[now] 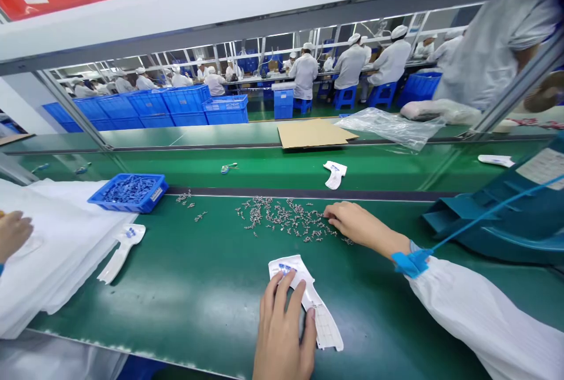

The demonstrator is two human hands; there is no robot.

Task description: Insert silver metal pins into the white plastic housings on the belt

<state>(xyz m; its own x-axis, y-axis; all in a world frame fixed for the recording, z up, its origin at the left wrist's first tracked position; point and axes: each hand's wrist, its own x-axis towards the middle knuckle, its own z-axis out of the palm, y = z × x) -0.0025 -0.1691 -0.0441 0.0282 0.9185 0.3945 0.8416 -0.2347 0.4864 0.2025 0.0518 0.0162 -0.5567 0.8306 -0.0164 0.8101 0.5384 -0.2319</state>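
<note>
A white curved plastic handle shell (324, 324) with small blue pieces at its upper end lies on the green table. My left hand (282, 324) holds it down, with fingers spread across its upper part and the thumb at its middle. Beyond it, small silvery metal parts (282, 218) are scattered in a loose heap. At the heap's right edge is my right hand (352, 224), its fingers bent together and pointing down among the parts. Whatever lies between those fingertips is hidden.
At left, a co-worker's hand (14, 233) is over white sheets (57, 251), near another white shell (123, 248) and a blue tray (152, 195) of small blue pieces. Behind runs a green belt (273, 162) carrying a white part (335, 174). A teal bin (506, 215) stands right.
</note>
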